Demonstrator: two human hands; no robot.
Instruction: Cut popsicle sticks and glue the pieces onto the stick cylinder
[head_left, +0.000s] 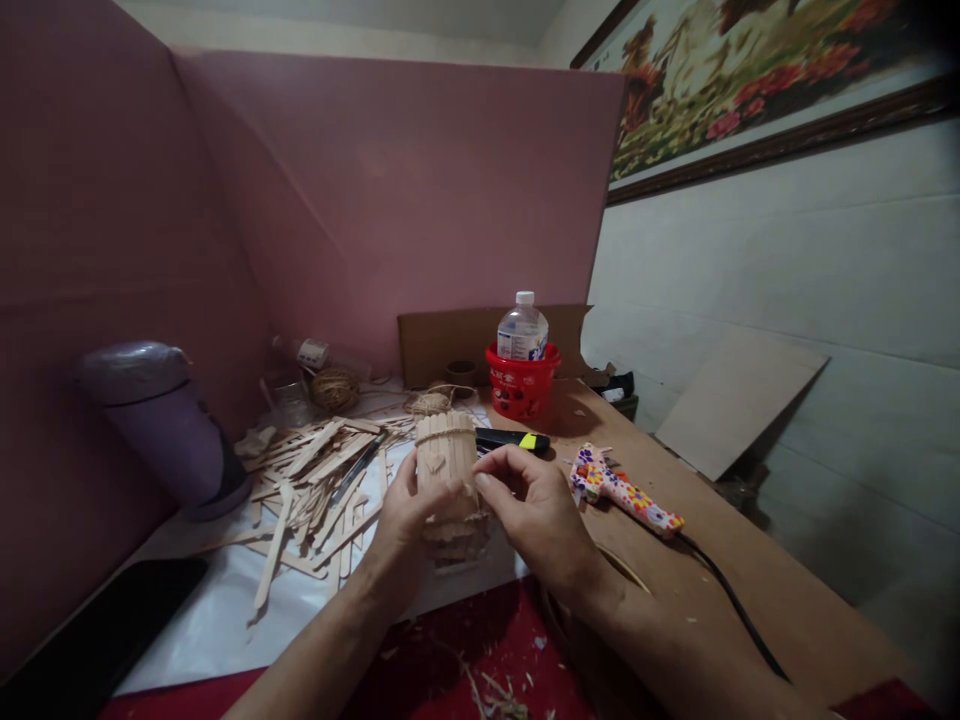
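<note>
A brown tabletop (750, 590) stretches along the right, a glossy white sheet (202, 630) covers its left part, and dark red cloth (420, 680) shows at the near edge. Flat pink panels (420, 190) stand left and far; on the right, a framed floral painting (780, 95) hangs on a pale wall (862, 260). Toward the far side, a clear white-capped bottle (523, 320) sits in a red plastic bucket (525, 400); the print on both is too small to read. Near the middle, the left hand (405, 520) wraps a twine-banded cylinder of pale wooden sticks (446, 450). The right hand (544, 515) brings thumb and forefinger together at its right edge; whether they pinch anything is unclear.
</note>
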